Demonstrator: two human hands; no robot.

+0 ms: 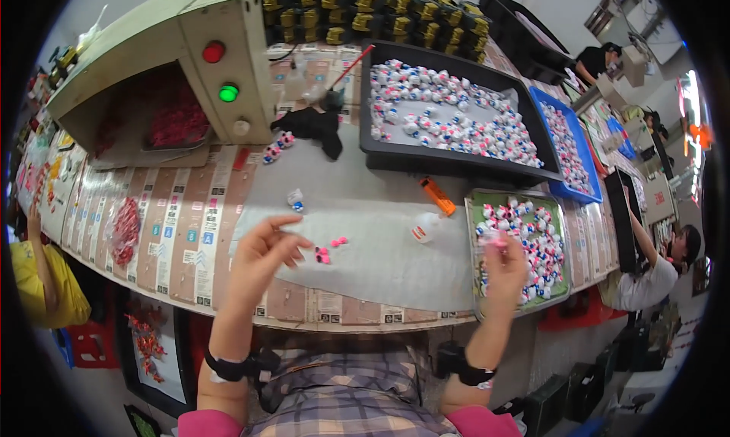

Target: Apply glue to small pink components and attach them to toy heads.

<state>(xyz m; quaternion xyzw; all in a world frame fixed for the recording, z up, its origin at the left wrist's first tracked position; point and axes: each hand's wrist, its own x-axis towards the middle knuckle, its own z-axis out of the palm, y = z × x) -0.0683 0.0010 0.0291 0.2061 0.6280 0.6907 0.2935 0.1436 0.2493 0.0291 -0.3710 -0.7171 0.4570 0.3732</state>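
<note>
My left hand (266, 251) is above the white work sheet (380, 277), its fingers apart and nothing visible in them. Just right of it lie several small pink and black pieces (324, 256). Beyond its fingertips sits a small white and blue figurine head (295, 200). My right hand (506, 271) hovers over the left side of a green tray (482, 205) full of white, blue and pink figurine parts. Its thumb and fingers pinch a small pink and white figurine part (498, 241), partly blurred.
A large black tray (456, 163) of similar parts stands at the back, beside a blue tray (589, 186). An orange utility knife (437, 196) and a small white bottle (426, 228) lie mid-table. At left stands a metal machine (220, 118). Other people work on both sides.
</note>
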